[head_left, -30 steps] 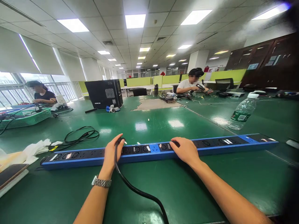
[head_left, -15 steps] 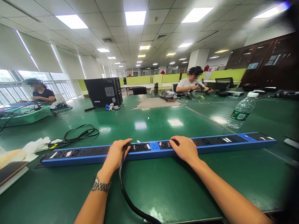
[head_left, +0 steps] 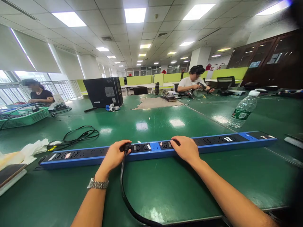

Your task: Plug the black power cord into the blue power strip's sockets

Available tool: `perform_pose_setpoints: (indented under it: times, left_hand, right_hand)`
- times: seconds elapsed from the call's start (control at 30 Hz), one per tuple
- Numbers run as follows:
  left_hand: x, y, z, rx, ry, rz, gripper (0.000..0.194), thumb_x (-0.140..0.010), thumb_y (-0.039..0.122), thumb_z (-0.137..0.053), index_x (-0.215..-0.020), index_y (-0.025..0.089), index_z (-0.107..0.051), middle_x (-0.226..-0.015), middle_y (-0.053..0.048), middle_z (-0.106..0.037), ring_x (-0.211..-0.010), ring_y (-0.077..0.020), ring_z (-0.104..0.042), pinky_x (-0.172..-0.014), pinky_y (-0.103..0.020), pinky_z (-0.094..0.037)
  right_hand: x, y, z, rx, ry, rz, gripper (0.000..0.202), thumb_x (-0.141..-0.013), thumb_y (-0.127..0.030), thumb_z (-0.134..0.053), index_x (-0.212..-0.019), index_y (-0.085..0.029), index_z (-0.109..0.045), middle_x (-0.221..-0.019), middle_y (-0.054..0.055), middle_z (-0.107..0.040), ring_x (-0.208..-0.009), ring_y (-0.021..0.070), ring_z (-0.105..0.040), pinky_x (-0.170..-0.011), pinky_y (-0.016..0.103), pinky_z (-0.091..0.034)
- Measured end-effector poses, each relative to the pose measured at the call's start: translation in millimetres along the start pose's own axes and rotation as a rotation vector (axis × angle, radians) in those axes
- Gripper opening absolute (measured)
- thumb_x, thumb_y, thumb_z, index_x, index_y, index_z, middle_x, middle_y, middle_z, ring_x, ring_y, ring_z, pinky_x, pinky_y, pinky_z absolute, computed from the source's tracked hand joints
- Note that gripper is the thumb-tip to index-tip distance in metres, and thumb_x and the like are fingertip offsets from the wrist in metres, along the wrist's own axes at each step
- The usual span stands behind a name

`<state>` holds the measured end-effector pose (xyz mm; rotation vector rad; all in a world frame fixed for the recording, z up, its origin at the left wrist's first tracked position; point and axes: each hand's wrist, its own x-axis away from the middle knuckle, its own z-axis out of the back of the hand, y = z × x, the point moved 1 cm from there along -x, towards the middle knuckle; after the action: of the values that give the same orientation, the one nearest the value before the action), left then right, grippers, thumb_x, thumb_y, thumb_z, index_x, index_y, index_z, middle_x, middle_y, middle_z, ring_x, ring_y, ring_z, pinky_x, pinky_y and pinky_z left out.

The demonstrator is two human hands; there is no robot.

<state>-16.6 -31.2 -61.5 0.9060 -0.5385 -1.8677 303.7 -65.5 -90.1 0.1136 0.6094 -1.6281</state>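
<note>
A long blue power strip (head_left: pixel 155 147) with black socket sections lies across the green table. My left hand (head_left: pixel 115 153), with a metal watch at the wrist, grips a black plug (head_left: pixel 127 147) at the strip, left of its middle. From that plug a thick black cable (head_left: pixel 122 186) curves down toward the bottom edge. My right hand (head_left: pixel 186 148) is closed around the strip, right of the blue middle socket, with fingertips over its far edge. Whether the plug is seated in a socket cannot be seen.
A water bottle (head_left: pixel 244 108) stands behind the strip's right part. A coiled black cable (head_left: pixel 81 135), crumpled tissue (head_left: pixel 35 149) and a green basket (head_left: pixel 26 117) are at left. Farther back are a black computer case (head_left: pixel 103 92) and two people, one at each side.
The view has shifted slightly, so most things sit a little further left. Both hands keep their places on the plug and strip; slightly more of the plug shows.
</note>
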Motion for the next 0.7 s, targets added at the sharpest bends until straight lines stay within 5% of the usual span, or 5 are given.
perform_pose_setpoints:
  times: [0.17,0.4,0.7]
  left_hand:
    - [-7,12,-17.2,0.251,0.165,-0.032,0.041,-0.077,0.038,-0.066,-0.114,0.018,-0.065,-0.104,-0.007,-0.073,-0.091,-0.0204,-0.068,-0.087,-0.034,-0.054]
    - [-15,52,-81.1,0.0,-0.044,-0.101,0.038,-0.086,0.028,-0.059,-0.123,0.019,-0.063,-0.113,-0.009,-0.072,-0.102,-0.0228,-0.066,-0.093,-0.036,-0.051]
    - [-18,64,-92.3,-0.139,0.009,-0.108,0.035,-0.089,0.03,-0.056,-0.123,0.022,-0.061,-0.111,-0.007,-0.073,-0.098,-0.0224,-0.068,-0.089,-0.034,-0.051]
  right_hand:
    - [-1,-1,0,0.008,0.003,-0.009,0.032,-0.091,-0.038,-0.043,-0.097,-0.022,-0.07,-0.102,0.004,-0.073,-0.099,0.0226,-0.063,-0.092,0.037,-0.04]
    - [-1,0,-1,0.022,0.009,0.002,0.032,-0.091,-0.037,-0.043,-0.097,-0.022,-0.07,-0.103,0.005,-0.073,-0.098,0.0227,-0.062,-0.091,0.037,-0.039]
    - [-1,0,-1,0.024,0.014,0.014,0.032,-0.091,-0.037,-0.043,-0.098,-0.022,-0.07,-0.103,0.005,-0.073,-0.099,0.023,-0.063,-0.091,0.037,-0.039]
